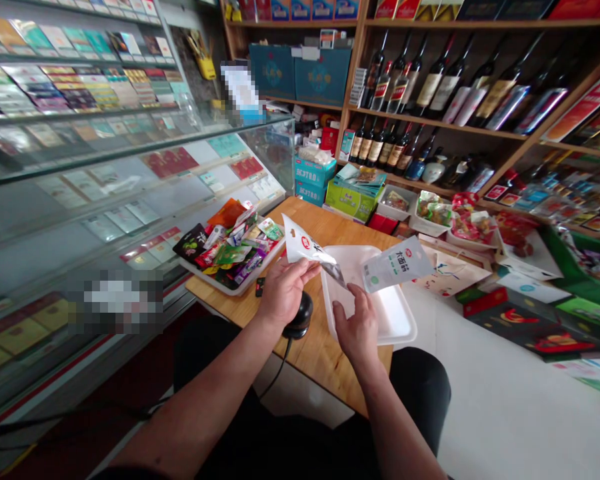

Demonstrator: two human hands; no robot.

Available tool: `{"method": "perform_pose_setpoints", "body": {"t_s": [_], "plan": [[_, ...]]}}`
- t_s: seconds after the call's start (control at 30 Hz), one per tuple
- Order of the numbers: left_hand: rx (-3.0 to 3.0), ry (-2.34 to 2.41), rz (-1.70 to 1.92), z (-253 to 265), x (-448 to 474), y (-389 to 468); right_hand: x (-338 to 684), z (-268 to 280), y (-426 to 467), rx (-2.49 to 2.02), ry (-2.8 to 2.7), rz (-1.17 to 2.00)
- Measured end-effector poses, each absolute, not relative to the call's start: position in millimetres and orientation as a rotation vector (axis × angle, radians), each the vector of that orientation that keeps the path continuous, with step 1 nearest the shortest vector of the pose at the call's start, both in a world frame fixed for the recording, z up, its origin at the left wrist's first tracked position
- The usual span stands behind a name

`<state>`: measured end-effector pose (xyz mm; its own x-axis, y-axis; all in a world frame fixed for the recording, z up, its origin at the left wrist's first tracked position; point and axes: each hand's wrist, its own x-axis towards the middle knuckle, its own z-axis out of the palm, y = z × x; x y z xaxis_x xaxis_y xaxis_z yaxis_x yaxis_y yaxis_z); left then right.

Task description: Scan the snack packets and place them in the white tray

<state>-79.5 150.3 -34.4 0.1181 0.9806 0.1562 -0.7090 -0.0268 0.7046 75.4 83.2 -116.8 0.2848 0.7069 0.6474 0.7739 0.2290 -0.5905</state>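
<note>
My left hand [284, 290] is closed on the lower edge of a white and silver snack packet [307, 248] with a red logo and a hang hole, held tilted above the table. My right hand [357, 327] is at the packet's lower corner, fingertips close to or touching it, with the thumb apart from the fingers. Beneath them is a white plastic tray [409, 327]. A second, similar grey-white packet [397, 265] rests across the tray's far right side. Beside my left wrist stands a black rounded device [300, 319] with a cable.
A tray of colourful snack packets [235, 250] sits at the wooden table's [330, 367] left. A glass display case [180, 160] borders the left. Behind are shelves of bottles [430, 83], a green box [353, 197], and bins of packaged food [433, 212]. Dark boxes [535, 323] lie right.
</note>
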Motion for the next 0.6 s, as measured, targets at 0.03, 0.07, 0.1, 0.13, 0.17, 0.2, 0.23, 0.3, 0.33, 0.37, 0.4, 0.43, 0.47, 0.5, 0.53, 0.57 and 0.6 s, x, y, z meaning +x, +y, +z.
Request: {"method": "perform_pose_setpoints", "body": {"t_s": [0.03, 0.07, 0.1, 0.13, 0.17, 0.2, 0.23, 0.3, 0.33, 0.37, 0.4, 0.43, 0.47, 0.5, 0.53, 0.57, 0.6], "plan": [[0.782, 0.455, 1.403, -32, -78, 149, 75, -116, 84, -1.515, -1.436, -0.055], [0.809, 0.457, 1.372, -30, -76, 147, 74, -114, 85, -1.538, -1.431, -0.026], [0.837, 0.458, 1.336, -29, -74, 145, 74, -113, 85, -1.56, -1.422, 0.002], [0.864, 0.456, 1.301, -28, -72, 142, 74, -111, 86, -1.584, -1.412, 0.019], [0.886, 0.453, 1.271, -28, -70, 140, 74, -110, 86, -1.608, -1.404, 0.025], [0.905, 0.453, 1.244, -28, -69, 137, 74, -108, 86, -1.632, -1.401, 0.022], [0.924, 0.453, 1.223, -29, -67, 134, 74, -107, 86, -1.653, -1.397, 0.015], [0.978, 0.456, 1.198, -30, -64, 127, 74, -105, 85, -1.689, -1.383, 0.003], [1.017, 0.453, 1.188, -30, -63, 124, 74, -104, 84, -1.7, -1.372, 0.004], [1.064, 0.448, 1.178, -30, -62, 122, 74, -104, 84, -1.702, -1.358, 0.014], [1.118, 0.442, 1.168, -29, -62, 119, 74, -104, 83, -1.698, -1.34, 0.032], [1.173, 0.439, 1.16, -28, -63, 118, 75, -104, 82, -1.692, -1.319, 0.059], [1.225, 0.441, 1.154, -26, -64, 118, 76, -104, 80, -1.686, -1.296, 0.099], [1.266, 0.451, 1.156, -24, -66, 120, 77, -103, 79, -1.685, -1.268, 0.147], [1.295, 0.472, 1.17, -23, -69, 123, 79, -103, 78, -1.692, -1.236, 0.195], [1.307, 0.507, 1.2, -23, -73, 128, 80, -102, 77, -1.707, -1.202, 0.236], [1.304, 0.551, 1.24, -23, -77, 134, 82, -102, 76, -1.723, -1.172, 0.269]]}}
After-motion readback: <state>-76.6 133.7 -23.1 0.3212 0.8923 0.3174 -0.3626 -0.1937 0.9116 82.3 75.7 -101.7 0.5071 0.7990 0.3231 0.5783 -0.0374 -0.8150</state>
